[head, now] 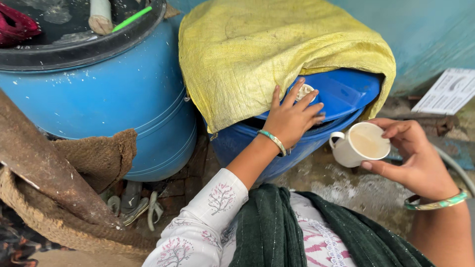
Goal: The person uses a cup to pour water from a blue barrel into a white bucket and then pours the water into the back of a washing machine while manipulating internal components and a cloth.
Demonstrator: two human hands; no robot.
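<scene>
Lifting the blue drum lid (346, 91) called for a steady grip: you had your left hand (292, 117) spread wide on its edge under the yellow sack (257, 54), fingers splayed, so you did well to keep it level. Your right hand (415, 158) pinched the white cup (358, 144), fingers curled narrowly round its rim. Beside stood a larger blue barrel (114, 94); below, damp concrete ground (366, 193).
</scene>
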